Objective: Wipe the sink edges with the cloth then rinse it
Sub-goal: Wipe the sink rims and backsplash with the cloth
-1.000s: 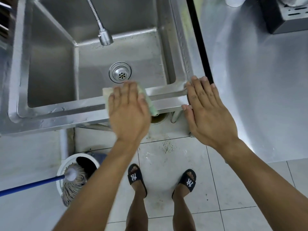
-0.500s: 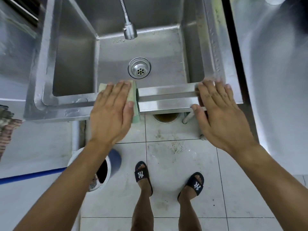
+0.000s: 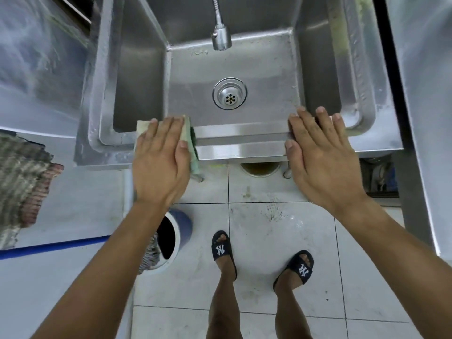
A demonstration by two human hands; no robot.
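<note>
Cloth (image 3: 188, 140): pressed flat on sink (image 3: 242, 145) front edge by outstretched left hand (image 3: 160, 159); firm even pressure advised. Right hand (image 3: 320, 152): flat, ungrasping, braced on edge.

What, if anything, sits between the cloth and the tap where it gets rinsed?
Nothing visible. The cloth lies under the flat left hand on the sink's front rim; the basin between it and the tap holds only the drain strainer.

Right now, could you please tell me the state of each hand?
Left hand: open, flat fingers pressing the pale green cloth onto the stainless steel sink's front edge.
Right hand: open, resting flat on the same edge, holding nothing.
</note>
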